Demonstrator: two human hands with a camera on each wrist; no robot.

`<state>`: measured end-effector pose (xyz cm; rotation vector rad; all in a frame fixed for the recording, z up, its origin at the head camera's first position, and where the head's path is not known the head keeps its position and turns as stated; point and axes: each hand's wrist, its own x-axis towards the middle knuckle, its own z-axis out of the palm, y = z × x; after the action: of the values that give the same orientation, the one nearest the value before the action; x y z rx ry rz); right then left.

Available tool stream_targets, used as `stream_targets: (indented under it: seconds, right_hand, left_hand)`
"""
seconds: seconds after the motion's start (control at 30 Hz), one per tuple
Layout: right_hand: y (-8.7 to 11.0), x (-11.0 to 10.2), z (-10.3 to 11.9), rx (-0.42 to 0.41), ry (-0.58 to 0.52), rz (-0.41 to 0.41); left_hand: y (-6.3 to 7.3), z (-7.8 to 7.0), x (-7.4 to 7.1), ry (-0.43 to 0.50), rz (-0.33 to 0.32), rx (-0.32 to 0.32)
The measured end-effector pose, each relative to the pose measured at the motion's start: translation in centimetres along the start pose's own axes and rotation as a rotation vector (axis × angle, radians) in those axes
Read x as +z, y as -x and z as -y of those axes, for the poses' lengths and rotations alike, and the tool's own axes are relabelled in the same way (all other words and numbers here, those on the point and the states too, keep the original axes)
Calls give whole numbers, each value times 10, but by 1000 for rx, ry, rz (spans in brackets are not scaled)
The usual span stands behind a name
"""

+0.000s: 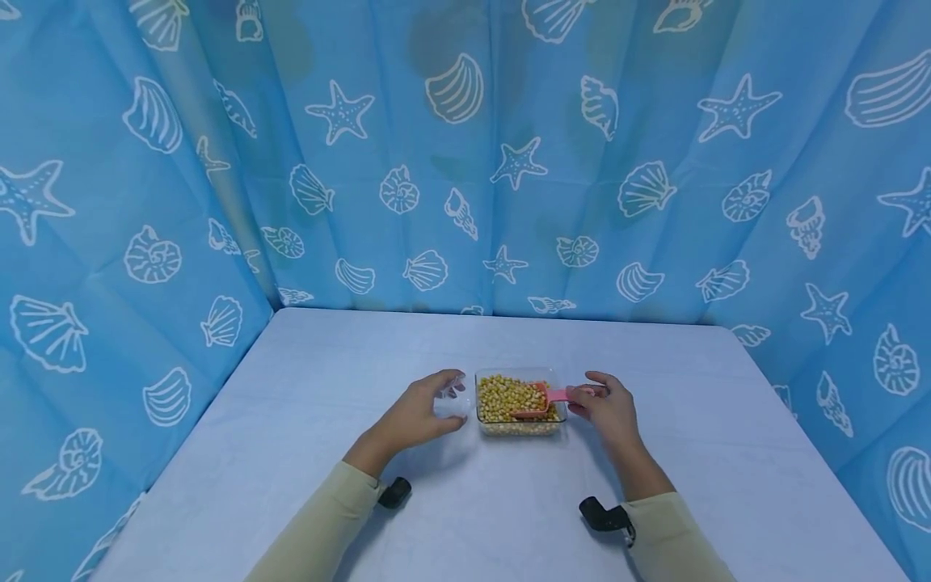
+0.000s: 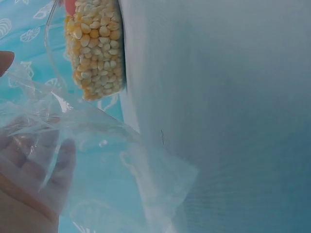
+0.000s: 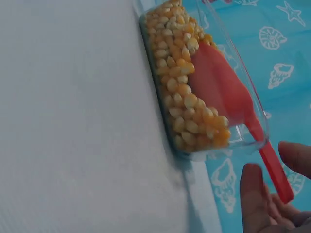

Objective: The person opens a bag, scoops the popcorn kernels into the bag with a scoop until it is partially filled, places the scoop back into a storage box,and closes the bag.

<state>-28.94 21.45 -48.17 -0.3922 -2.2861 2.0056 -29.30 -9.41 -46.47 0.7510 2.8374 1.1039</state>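
One left hand (image 1: 417, 414) with a clear plastic bag (image 2: 116, 141), one right hand (image 1: 612, 414) at a red scoop (image 3: 218, 82)

From my distant place I see the left hand curved around the bag, thumb and fingers well apart; I think this is because such soft film would collapse alone. On the right, thumb and forefinger are at both sides of the scoop's handle (image 3: 276, 175), but I cannot tell whether they press it. The handle leans out over the rim, which probably makes it easy to reach, while the scoop's blade rests in the corn kernels (image 1: 502, 398). The transparent container (image 1: 541, 374) stands between both hands, perhaps so that neither must stretch. Beneath it is the white tabletop (image 1: 291, 388); behind hangs a blue curtain (image 1: 393, 105).
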Motion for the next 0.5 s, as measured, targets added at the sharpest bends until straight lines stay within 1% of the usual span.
stream_targets:
  seconds: [0.07, 0.13, 0.23, 0.3, 0.37, 0.5]
  right_hand:
    - [0, 1, -2, 4, -73, -9]
    - [1, 3, -1, -11, -123, -38]
    - [0, 4, 5, -91, -155, -94]
    - [-1, 5, 12, -156, -139, -116]
    - [-2, 5, 20, -208, -99, -121]
    - [-3, 2, 36, -263, 22, -125]
  left_hand:
    - [-1, 0, 1, 7, 9, -6]
    - [-3, -1, 2, 8, 21, -8]
    - [-5, -2, 4, 7, 38, -4]
    - [-5, -3, 4, 12, 43, 3]
    - [-6, -4, 4, 17, 45, 6]
    - [-7, -8, 5, 28, 51, 14]
